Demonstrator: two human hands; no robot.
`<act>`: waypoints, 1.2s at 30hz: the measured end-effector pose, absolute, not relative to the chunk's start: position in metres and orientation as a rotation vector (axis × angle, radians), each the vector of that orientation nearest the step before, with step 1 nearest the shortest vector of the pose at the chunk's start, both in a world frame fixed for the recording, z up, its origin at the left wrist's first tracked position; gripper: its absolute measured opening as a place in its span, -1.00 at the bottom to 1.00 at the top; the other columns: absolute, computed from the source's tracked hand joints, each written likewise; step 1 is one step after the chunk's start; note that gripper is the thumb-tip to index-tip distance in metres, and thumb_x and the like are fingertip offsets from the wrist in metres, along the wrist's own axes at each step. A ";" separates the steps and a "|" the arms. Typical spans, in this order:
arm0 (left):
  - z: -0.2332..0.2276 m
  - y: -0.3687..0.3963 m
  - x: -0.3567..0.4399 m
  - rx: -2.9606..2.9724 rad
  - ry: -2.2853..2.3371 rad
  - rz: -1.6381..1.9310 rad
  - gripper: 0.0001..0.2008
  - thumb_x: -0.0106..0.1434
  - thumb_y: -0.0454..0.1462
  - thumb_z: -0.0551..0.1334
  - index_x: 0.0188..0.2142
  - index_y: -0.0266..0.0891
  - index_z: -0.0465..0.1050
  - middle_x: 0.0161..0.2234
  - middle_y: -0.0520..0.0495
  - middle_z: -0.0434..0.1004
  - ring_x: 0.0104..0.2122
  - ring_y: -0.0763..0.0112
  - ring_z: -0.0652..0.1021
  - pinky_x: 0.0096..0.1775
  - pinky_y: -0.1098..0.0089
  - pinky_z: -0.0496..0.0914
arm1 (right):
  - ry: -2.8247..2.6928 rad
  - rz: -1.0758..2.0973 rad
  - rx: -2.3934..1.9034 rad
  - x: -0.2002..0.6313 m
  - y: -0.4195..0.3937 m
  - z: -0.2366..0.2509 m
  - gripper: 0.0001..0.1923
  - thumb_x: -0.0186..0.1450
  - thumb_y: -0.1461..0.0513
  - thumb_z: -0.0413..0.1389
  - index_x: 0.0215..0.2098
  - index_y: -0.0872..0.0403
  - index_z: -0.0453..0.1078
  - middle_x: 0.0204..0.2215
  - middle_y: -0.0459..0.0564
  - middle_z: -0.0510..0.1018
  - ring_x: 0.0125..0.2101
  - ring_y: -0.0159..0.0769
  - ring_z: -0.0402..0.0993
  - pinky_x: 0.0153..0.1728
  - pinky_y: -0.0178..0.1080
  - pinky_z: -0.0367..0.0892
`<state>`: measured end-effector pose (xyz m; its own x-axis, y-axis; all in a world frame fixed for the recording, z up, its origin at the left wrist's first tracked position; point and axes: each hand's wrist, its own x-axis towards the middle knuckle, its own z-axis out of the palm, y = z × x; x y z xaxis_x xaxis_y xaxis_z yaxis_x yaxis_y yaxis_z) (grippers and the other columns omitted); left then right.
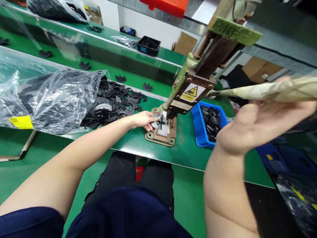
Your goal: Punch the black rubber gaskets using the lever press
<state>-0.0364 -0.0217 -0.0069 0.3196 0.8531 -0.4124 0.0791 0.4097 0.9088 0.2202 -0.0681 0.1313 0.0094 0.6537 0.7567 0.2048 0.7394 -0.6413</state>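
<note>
My left hand (144, 120) pinches a dark curved plastic piece (155, 124) at the base plate (160, 139) of a hand press. Another small black part (161, 121) stands upright in the fixture, right beside my fingertips. The press head (190, 91), with a yellow warning label, sits just above and to the right of the fixture. On the right, my right hand (257, 125) is closed round the tape-wrapped press lever (269, 92); it is slightly blurred, and its fingers are partly hidden behind the lever.
Loose black curved pieces (111, 102) are heaped left of the press, spilling from a clear plastic bag (56, 99). A blue bin (200, 137) of black parts stands right of the press. Behind, several curved pieces lie spaced along a green strip (106, 71); a black bin (148, 45) stands beyond.
</note>
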 end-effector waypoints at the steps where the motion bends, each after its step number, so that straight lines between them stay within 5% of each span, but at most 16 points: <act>1: -0.005 -0.030 -0.038 1.059 1.130 0.667 -0.62 0.31 -0.03 0.49 -0.23 -0.28 0.48 -0.45 -0.09 0.64 -0.57 0.41 0.64 -0.51 0.49 0.54 | -1.565 0.498 -0.756 0.211 -0.076 0.112 -0.50 0.36 -0.19 0.26 0.04 -0.05 0.44 -0.04 0.04 0.61 -0.02 -0.18 0.63 0.04 0.03 0.60; 5: 0.011 -0.065 -0.043 1.160 1.036 0.705 -0.59 0.34 0.02 0.45 -0.27 -0.25 0.43 -0.52 -0.02 0.56 -0.55 0.39 0.64 -0.52 0.49 0.52 | -1.586 0.762 -0.882 0.185 -0.103 0.030 -0.50 0.25 -0.11 0.40 -0.04 0.00 0.48 -0.15 0.04 0.65 -0.11 -0.18 0.64 -0.05 -0.03 0.63; 11: 0.031 -0.106 -0.033 1.230 0.989 0.694 -0.60 0.36 0.04 0.41 -0.25 -0.25 0.44 -0.52 0.01 0.57 -0.60 0.41 0.62 -0.55 0.50 0.49 | -1.569 0.837 -0.946 0.173 -0.111 -0.027 -0.60 0.34 -0.09 0.30 -0.13 0.04 0.47 -0.30 0.01 0.65 -0.32 -0.27 0.61 -0.31 -0.19 0.59; 18: 0.037 -0.126 -0.024 1.227 1.007 0.692 -0.65 0.39 0.01 0.38 -0.28 -0.23 0.46 -0.62 0.05 0.51 -0.66 0.44 0.56 -0.59 0.53 0.42 | -1.528 0.782 -0.971 0.163 -0.131 -0.040 -0.72 0.39 0.00 0.26 -0.22 0.02 0.42 -0.31 -0.05 0.60 -0.35 -0.33 0.56 -0.35 -0.26 0.52; 27: 0.033 -0.117 -0.027 1.144 0.938 0.601 -0.55 0.28 0.10 0.44 -0.29 -0.23 0.45 -0.60 0.05 0.49 -0.66 0.46 0.54 -0.58 0.52 0.41 | -1.693 0.671 -1.013 0.180 -0.137 -0.041 -0.83 0.45 0.09 0.17 -0.08 -0.01 0.45 -0.21 -0.01 0.64 -0.24 -0.27 0.60 -0.17 -0.15 0.57; 36: 0.047 -0.128 -0.037 1.765 1.330 0.919 -0.68 0.30 -0.01 0.41 -0.27 -0.17 0.44 -0.35 -0.02 0.50 -0.39 0.39 0.50 -0.33 0.42 0.39 | -1.975 0.492 -0.926 0.194 -0.136 -0.012 -0.85 0.46 0.13 0.13 -0.09 0.00 0.48 -0.19 0.06 0.64 -0.16 -0.19 0.57 -0.08 -0.08 0.49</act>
